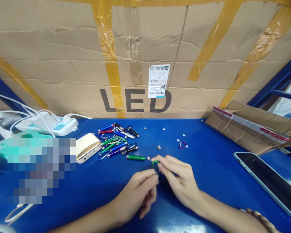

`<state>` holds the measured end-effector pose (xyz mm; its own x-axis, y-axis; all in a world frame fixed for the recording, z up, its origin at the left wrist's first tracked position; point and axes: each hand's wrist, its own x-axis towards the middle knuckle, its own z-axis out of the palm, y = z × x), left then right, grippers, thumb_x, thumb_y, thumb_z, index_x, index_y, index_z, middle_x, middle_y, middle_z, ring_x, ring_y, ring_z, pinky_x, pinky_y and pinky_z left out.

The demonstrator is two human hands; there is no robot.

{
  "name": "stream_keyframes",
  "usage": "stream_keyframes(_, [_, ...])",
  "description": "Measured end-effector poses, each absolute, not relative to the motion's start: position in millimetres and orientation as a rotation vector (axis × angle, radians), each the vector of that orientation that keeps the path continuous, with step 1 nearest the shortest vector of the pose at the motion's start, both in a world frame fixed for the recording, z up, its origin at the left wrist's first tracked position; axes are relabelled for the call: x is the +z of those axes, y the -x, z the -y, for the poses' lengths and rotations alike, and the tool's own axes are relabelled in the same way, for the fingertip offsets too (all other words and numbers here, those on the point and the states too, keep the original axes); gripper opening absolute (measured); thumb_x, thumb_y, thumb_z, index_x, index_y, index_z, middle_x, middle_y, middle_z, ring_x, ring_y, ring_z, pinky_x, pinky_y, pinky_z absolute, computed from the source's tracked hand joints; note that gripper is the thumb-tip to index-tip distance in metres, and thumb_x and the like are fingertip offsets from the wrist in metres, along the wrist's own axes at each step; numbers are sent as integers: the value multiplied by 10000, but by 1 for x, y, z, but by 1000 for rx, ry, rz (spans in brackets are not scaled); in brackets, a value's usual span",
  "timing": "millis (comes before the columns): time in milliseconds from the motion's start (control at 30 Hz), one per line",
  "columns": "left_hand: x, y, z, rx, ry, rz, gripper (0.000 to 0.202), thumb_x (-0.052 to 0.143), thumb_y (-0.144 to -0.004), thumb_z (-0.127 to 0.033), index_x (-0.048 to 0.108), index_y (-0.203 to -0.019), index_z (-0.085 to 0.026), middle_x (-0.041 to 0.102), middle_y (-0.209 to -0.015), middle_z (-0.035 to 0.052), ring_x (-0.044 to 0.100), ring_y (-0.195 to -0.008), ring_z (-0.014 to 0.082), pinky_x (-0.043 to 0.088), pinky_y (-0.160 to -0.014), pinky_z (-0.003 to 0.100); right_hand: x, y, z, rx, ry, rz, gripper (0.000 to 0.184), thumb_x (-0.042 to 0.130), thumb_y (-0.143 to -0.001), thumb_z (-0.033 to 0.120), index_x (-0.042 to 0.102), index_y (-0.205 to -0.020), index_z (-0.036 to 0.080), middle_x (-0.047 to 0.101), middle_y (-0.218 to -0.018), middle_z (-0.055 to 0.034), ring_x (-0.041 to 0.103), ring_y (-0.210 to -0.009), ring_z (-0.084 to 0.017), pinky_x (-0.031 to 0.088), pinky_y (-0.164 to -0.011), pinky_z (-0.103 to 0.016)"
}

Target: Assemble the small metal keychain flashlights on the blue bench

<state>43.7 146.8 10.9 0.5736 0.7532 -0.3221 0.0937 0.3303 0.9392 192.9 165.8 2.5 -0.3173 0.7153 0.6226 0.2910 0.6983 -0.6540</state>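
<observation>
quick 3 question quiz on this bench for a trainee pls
1. What small green item does the right hand pinch?
2. True or false: the beaded bracelet is on the left wrist.
3. Which lies closer to the hands: A, the gold power bank, or B, the green metal tube?

Key:
1. A green carabiner.
2. False, it is on the right wrist.
3. B, the green metal tube.
</observation>
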Motion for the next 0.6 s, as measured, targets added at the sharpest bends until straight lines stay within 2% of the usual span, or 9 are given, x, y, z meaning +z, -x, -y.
stream_keyframes(167, [6,-38,-151,558,-1967,-1196,244,408,-792,-319,357,-620,-153,378,-472,-44,340,-436,60,241,-476,190,-3,-205,-187,395,934,2023,248,438,-890,206,610,-1060,153,609,-908,-43,579,-809,-112,473,-760,-198])
stream_keyframes(267, [0,-33,-157,554,-2489,-1307,180,441,-759,-239,405,-606,-152,441,-499,-29,376,-474,82,217,-511,221,-7,-217,-202,417,1148,2106,287,417,-901,294,600,-1086,172,611,-971,-44,595,-806,-136,491,-717,-228])
stream_keyframes(333, [-3,-30,-160,524,-2647,-1335,175,437,-766,-232,427,-609,-156,472,-514,-21,398,-481,97,215,-512,232,-7,-223,-208,422,1256,2163,317,401,-906,332,589,-1113,183,614,-974,-46,602,-773,-144,494,-682,-239])
stream_keyframes(467, [-3,-26,-166,432,-2688,-1428,177,464,-776,-253,455,-625,-162,502,-547,-13,446,-521,120,265,-526,238,-2,-227,-208,390,1264,2363,295,387,-915,330,615,-1070,226,611,-984,-26,594,-864,-148,480,-728,-233])
stream_keyframes(600, [4,-22,-171,554,-2608,-1528,205,544,-777,-359,512,-728,-162,517,-642,9,474,-632,143,353,-579,241,2,-228,-207,124,1231,2443,258,419,-903,307,644,-1006,234,586,-919,-41,557,-831,-146,459,-715,-253])
